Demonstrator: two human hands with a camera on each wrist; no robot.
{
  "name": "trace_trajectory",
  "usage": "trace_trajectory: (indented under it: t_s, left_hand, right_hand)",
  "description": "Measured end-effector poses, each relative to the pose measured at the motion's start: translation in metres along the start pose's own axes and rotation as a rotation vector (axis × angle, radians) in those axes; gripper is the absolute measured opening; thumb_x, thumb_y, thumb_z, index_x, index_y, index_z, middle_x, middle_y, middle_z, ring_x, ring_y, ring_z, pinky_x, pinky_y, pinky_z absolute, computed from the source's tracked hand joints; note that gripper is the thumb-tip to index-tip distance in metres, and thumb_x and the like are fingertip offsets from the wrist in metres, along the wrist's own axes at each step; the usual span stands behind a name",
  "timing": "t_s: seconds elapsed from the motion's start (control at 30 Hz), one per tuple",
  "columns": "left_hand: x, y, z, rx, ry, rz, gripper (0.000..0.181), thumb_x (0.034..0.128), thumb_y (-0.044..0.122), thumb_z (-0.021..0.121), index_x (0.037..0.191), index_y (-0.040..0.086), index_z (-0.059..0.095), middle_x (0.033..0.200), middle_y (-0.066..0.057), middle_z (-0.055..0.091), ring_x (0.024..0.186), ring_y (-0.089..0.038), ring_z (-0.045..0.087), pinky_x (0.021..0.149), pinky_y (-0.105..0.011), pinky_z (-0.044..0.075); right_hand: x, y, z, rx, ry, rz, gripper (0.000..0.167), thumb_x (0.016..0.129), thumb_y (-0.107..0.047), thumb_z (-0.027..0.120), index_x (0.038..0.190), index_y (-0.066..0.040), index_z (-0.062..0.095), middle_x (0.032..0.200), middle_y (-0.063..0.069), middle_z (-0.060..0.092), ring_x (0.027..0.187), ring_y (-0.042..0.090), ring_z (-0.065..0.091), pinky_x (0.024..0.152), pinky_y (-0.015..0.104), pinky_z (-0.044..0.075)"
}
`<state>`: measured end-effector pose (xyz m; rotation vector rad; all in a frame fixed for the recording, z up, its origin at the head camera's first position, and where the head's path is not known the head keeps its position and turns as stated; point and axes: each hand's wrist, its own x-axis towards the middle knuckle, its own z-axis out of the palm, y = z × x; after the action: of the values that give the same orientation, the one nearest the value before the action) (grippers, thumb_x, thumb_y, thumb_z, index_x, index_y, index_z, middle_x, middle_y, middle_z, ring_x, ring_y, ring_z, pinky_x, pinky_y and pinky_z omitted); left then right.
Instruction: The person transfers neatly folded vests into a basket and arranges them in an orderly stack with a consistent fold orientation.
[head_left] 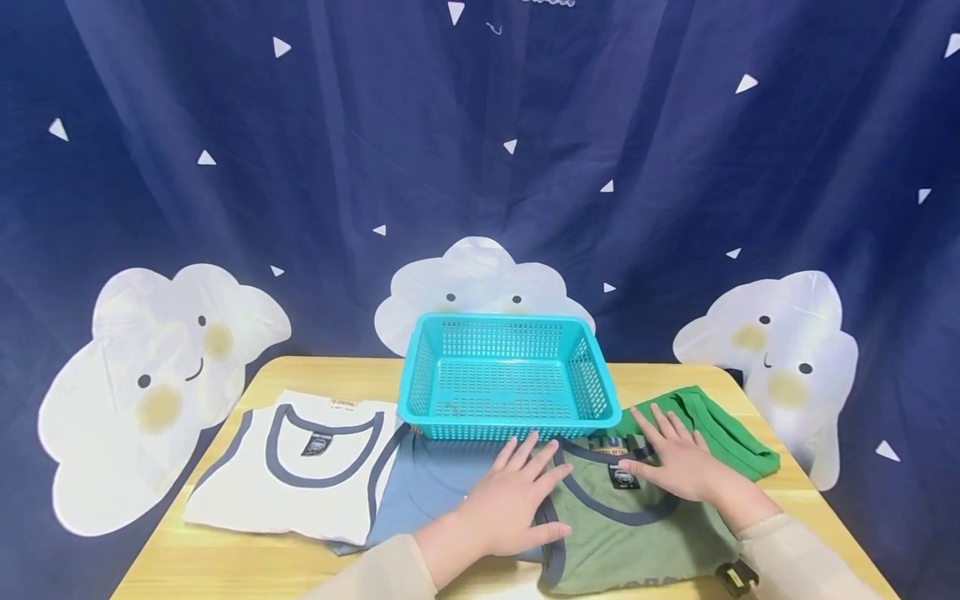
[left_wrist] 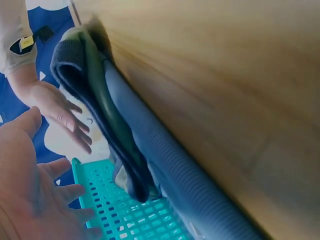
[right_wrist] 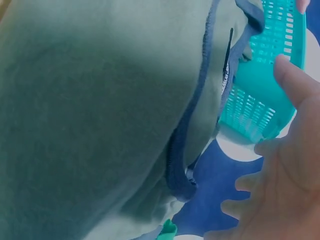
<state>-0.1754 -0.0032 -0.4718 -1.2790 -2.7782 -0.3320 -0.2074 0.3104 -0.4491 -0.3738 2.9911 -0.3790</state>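
The wooden table (head_left: pixel 225 567) carries four garments (head_left: pixel 315 500) and a teal basket (head_left: pixel 465 432).

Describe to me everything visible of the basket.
The basket is turquoise, rectangular and looks like plastic, with a rim and grids of small holes in walls and floor. It sits open side up, centrally towards the far side of the table. Its near edge borders the blue shirt in the head view; whether the left hand touches it, I cannot tell.
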Motion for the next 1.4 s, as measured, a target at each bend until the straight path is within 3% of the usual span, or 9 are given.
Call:
trace_trajectory:
  t_s: [0.33, 0.63, 1.1, 1.3, 1.4]
  left_hand:
    - [0.003, 0.004, 0.008, 0.021, -0.042, -0.011, 0.072, 0.0981, 0.067, 0.039, 0.155, 0.024, 0.038, 0.164, -0.008, 0.026, 0.151, -0.037, 0.017, 0.120, -0.055, 0.018]
    - [0.005, 0.004, 0.015, -0.015, -0.113, -0.033, 0.072, 0.0971, 0.069, 0.039, 0.155, 0.028, 0.036, 0.164, -0.004, 0.027, 0.150, -0.034, 0.021, 0.120, -0.054, 0.021]
    - [0.006, 0.010, 0.015, 0.003, -0.201, -0.081, 0.070, 0.0951, 0.071, 0.041, 0.151, 0.029, 0.044, 0.160, -0.001, 0.034, 0.150, -0.031, 0.023, 0.121, -0.048, 0.023]
    - [0.009, 0.015, 0.009, -0.004, -0.240, -0.100, 0.068, 0.0964, 0.068, 0.043, 0.150, 0.026, 0.047, 0.157, -0.001, 0.039, 0.148, -0.026, 0.029, 0.119, -0.041, 0.028]
    - [0.012, 0.016, 0.010, 0.022, -0.230, -0.107, 0.064, 0.0975, 0.064, 0.045, 0.146, 0.024, 0.051, 0.153, -0.001, 0.045, 0.144, -0.022, 0.037, 0.114, -0.038, 0.037]
  right_hand:
    - [-0.002, 0.005, 0.004, 0.013, -0.083, 0.024, 0.095, 0.092, -0.064, 0.058, 0.157, -0.003, 0.025, 0.157, 0.038, 0.013, 0.139, 0.064, 0.014, 0.099, 0.084, 0.019]
    - [0.000, 0.006, 0.012, 0.088, -0.164, 0.039, 0.093, 0.093, -0.061, 0.058, 0.157, -0.002, 0.026, 0.158, 0.038, 0.009, 0.138, 0.066, 0.010, 0.098, 0.083, 0.022]
    - [-0.002, 0.003, 0.009, 0.108, -0.176, 0.025, 0.088, 0.094, -0.057, 0.059, 0.155, -0.001, 0.029, 0.154, 0.041, 0.017, 0.137, 0.067, 0.012, 0.099, 0.081, 0.024]
    - [-0.002, 0.009, 0.001, 0.130, -0.182, 0.004, 0.081, 0.096, -0.049, 0.062, 0.152, 0.002, 0.034, 0.152, 0.043, 0.021, 0.134, 0.067, 0.021, 0.099, 0.079, 0.027]
    - [-0.001, 0.012, -0.003, 0.131, -0.174, -0.002, 0.069, 0.097, -0.033, 0.064, 0.149, 0.004, 0.038, 0.150, 0.043, 0.023, 0.131, 0.065, 0.030, 0.098, 0.076, 0.033]
